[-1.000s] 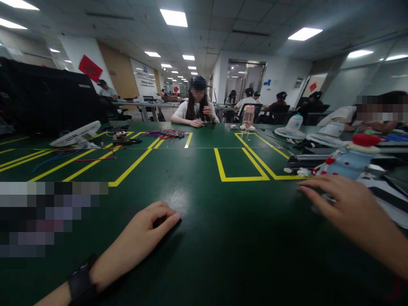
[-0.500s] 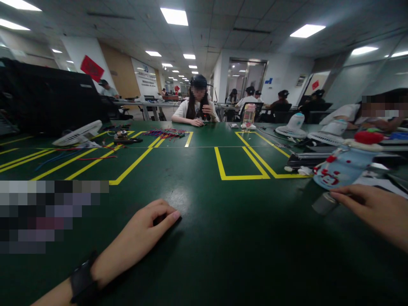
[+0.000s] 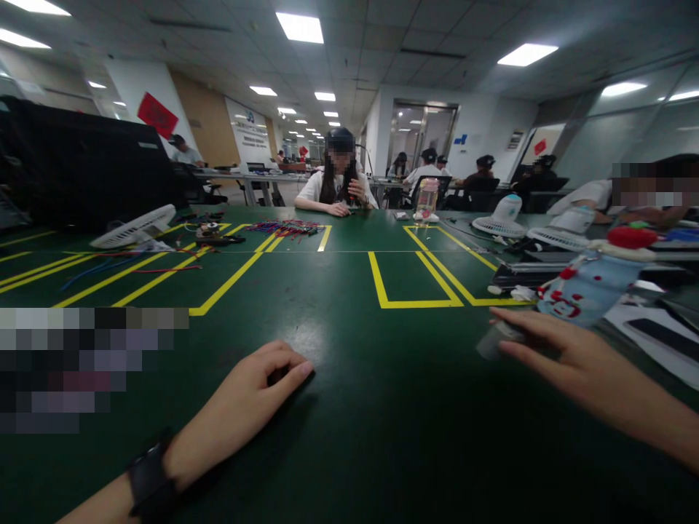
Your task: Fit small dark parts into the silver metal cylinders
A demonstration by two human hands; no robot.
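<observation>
My left hand (image 3: 245, 400) rests on the dark green table (image 3: 382, 422), fingers curled under and holding nothing; a black band (image 3: 147, 480) circles its wrist. My right hand (image 3: 568, 360) reaches in from the right, low over the table, with its fingers closed around a small grey cylinder (image 3: 490, 342) that sticks out past the fingertips. Just behind that hand lies a light blue fabric item with red dots and a red top (image 3: 587, 291).
Yellow tape outlines (image 3: 415, 280) mark the table. A white fan (image 3: 134, 227), loose red and blue wires (image 3: 284, 228) and a black monitor (image 3: 81, 167) are at the left. A person (image 3: 336, 193) sits opposite, another person (image 3: 644, 196) at the right, near more fans (image 3: 499, 218) and a bottle (image 3: 426, 200).
My right hand drew back to the right, took hold of the small grey cylinder, then carried it left toward the table's middle. My left hand stayed put.
</observation>
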